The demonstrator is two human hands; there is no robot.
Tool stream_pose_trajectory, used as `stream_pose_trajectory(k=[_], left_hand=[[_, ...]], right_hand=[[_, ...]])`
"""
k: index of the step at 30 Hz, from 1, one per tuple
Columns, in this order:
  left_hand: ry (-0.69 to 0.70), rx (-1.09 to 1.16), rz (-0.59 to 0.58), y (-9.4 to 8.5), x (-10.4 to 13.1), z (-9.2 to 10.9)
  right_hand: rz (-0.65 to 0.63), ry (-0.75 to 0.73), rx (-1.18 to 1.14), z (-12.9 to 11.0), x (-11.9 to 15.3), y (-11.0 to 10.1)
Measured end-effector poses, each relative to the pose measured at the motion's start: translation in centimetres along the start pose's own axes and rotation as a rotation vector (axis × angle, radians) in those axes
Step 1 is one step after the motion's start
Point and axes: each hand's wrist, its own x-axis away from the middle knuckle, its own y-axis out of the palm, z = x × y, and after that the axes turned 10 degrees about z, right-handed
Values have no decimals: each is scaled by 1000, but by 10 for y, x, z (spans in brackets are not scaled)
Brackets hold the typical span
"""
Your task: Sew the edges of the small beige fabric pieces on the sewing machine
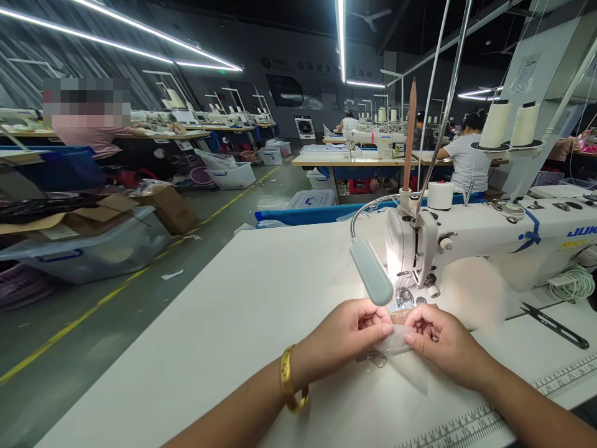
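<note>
A small piece of thin, translucent whitish material is stretched between the person's two hands, in front of the needle area of the sewing machine. The left hand pinches its left edge between thumb and curled fingers; the right hand grips the right edge likewise. A brownish patch shows just beyond it, between the hands; whether the two are joined cannot be told. A gold bracelet circles the left wrist. Just above the left hand hangs a grey lamp head. To the right on the white surface lie black thread snips, and beyond them a coil of pale cord. Ruler markings run along the near edge, under the right forearm. Beyond the surface's left side, a clear plastic bin stands on the floor.
</note>
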Motion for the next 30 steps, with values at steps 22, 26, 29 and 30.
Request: stream_pose_trajectory(k=[22, 26, 29, 30], left_hand=[[38, -55, 41, -1, 0, 2], [55, -65, 40, -1, 1, 3], [60, -68, 42, -1, 2, 3], [54, -66, 39, 0, 2, 3]], right_hand=[[-41, 28, -116, 4, -1, 0], [-55, 26, -132, 2, -1, 0], [-46, 23, -132, 4, -1, 0], [-41, 18, -131, 5, -2, 0]])
